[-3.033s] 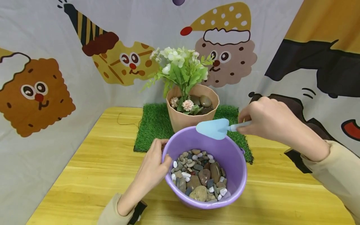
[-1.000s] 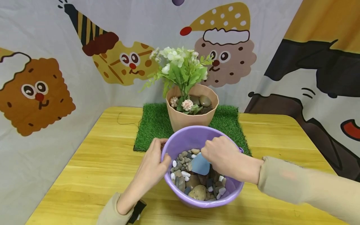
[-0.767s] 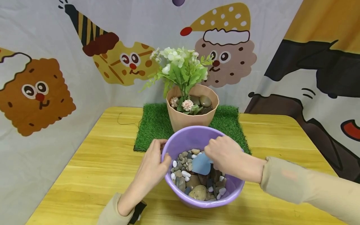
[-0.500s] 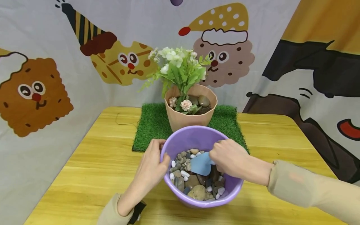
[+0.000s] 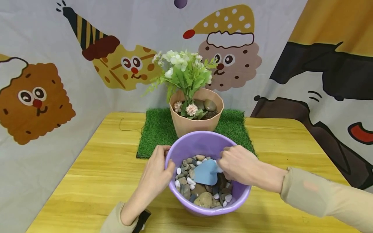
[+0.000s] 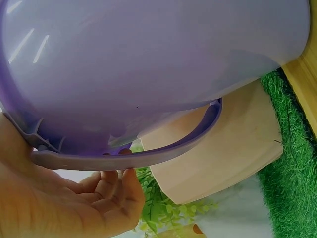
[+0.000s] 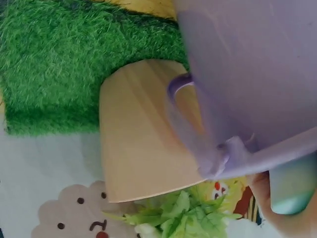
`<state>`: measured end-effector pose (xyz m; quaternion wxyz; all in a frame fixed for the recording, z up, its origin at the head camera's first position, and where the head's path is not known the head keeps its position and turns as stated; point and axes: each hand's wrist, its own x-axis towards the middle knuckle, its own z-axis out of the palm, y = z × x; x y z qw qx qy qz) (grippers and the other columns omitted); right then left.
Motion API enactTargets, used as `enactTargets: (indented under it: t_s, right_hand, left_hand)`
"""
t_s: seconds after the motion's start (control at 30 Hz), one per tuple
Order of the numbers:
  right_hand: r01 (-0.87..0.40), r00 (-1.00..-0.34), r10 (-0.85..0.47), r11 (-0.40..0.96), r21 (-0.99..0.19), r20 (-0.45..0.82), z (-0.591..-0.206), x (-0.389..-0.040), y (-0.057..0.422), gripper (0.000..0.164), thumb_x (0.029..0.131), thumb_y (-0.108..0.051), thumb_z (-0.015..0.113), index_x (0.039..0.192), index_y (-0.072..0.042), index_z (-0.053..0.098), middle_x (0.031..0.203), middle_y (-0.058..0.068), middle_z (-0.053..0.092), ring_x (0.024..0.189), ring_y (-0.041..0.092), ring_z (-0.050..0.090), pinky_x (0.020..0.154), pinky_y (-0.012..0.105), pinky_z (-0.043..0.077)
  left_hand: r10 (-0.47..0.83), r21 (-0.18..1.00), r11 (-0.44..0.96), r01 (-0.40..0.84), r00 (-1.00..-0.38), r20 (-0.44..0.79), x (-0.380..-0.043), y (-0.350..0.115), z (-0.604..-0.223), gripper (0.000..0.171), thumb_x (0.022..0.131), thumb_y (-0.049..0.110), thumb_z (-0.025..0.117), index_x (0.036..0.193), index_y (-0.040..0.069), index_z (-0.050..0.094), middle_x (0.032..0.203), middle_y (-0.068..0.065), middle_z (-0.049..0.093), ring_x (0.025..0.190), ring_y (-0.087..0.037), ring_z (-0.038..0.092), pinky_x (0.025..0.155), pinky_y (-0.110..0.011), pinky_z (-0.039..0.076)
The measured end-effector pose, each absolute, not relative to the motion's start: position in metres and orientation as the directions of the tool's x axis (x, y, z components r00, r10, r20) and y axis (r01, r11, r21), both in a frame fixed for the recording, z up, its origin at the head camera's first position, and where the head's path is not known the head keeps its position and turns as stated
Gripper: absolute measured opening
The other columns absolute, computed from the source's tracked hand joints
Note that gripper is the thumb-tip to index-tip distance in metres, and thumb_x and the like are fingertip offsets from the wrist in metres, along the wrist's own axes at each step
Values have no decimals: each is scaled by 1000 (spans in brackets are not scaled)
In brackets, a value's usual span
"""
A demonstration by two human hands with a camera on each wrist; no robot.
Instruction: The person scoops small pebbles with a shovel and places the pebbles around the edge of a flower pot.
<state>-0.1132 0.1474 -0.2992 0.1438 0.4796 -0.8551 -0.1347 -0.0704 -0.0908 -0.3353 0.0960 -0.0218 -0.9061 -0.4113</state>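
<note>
A purple bucket holds wet pebbles of mixed size in grey, brown and white. My left hand grips its left rim, thumb over the edge and fingers outside; in the left wrist view the fingers lie by the bucket's handle. Inside the bucket, my right hand holds a small light-blue trowel by its handle, which the hand mostly hides. The blade lies flat over the pebbles, covering some of them. In the right wrist view the trowel's handle end shows below the bucket rim.
Just behind the bucket stands a peach flowerpot with white and pink flowers, leaves and large stones. It sits on a green turf mat on the yellow wooden table. A printed cloth hangs behind.
Three seconds ago the trowel was above the bucket's back rim; my right hand has since lowered it inside. Lately that hand has shifted slightly right. My left hand keeps hold of the rim.
</note>
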Motion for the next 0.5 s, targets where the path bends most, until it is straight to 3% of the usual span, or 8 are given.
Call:
enactTargets:
  t_s: [0.17, 0.5]
  right_hand:
    - [-803, -411, -902, 428, 415, 135, -302, -112, 143, 12, 58, -9, 66, 55, -18, 59, 56, -5, 53, 51, 13, 45, 46, 25, 39]
    - [-839, -416, -899, 437, 325, 135, -305, -119, 146, 12, 59, -20, 73, 60, -19, 61, 59, -6, 55, 53, 11, 47, 50, 23, 41]
  left_hand:
    - [-36, 746, 656, 117, -982, 186, -70, -91, -336, 41, 80, 8, 55, 120, 0, 53, 104, -8, 58, 90, -21, 60, 77, -33, 54]
    - [-46, 747, 656, 110, -982, 186, -69, -91, -336, 41, 80, 8, 55, 120, 0, 53, 104, -8, 58, 91, -22, 60, 79, -35, 54]
